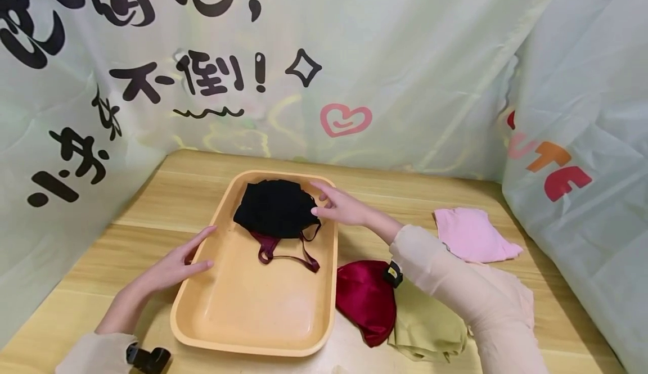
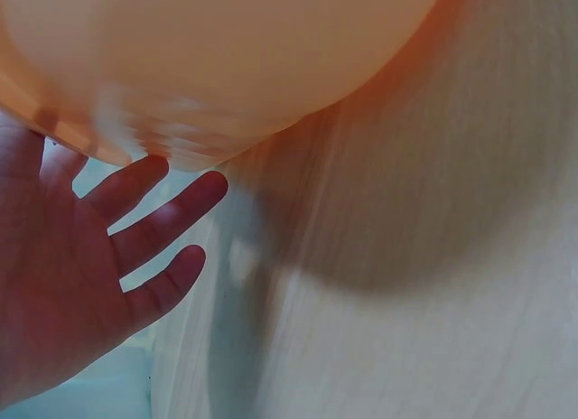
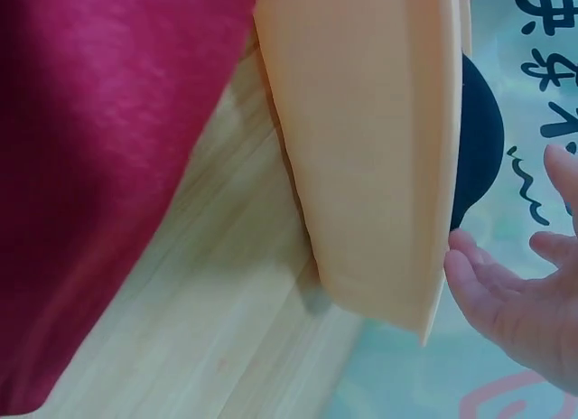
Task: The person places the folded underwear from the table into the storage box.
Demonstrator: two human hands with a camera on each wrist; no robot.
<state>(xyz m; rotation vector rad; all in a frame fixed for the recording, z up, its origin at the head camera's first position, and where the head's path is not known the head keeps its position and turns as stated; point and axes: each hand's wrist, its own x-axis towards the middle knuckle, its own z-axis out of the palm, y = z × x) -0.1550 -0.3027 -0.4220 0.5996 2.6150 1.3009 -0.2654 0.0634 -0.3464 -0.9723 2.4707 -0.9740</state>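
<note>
A shallow orange tray (image 1: 253, 323) stands on the table between my hands. In its far part lies a black folded bra (image 1: 275, 208), its cup bulging above the rim in the right wrist view. Burgundy straps (image 1: 293, 258) stick out from under it. My left hand (image 1: 172, 264) is at the tray's left rim, thumb over the edge; in the left wrist view its other fingers (image 2: 172, 220) spread straight below the rim. My right hand (image 1: 346, 205) reaches over the right rim, thumb tip right at the black bra's side and fingers loosely extended.
Right of the tray lie a dark red satin piece (image 1: 369, 301), a folded olive-yellow cloth (image 1: 427, 323) and a folded pink cloth (image 1: 471, 233). A pale pink cloth (image 1: 511, 289) is partly hidden under my right sleeve. Printed fabric walls (image 1: 415, 81) close in the wooden table.
</note>
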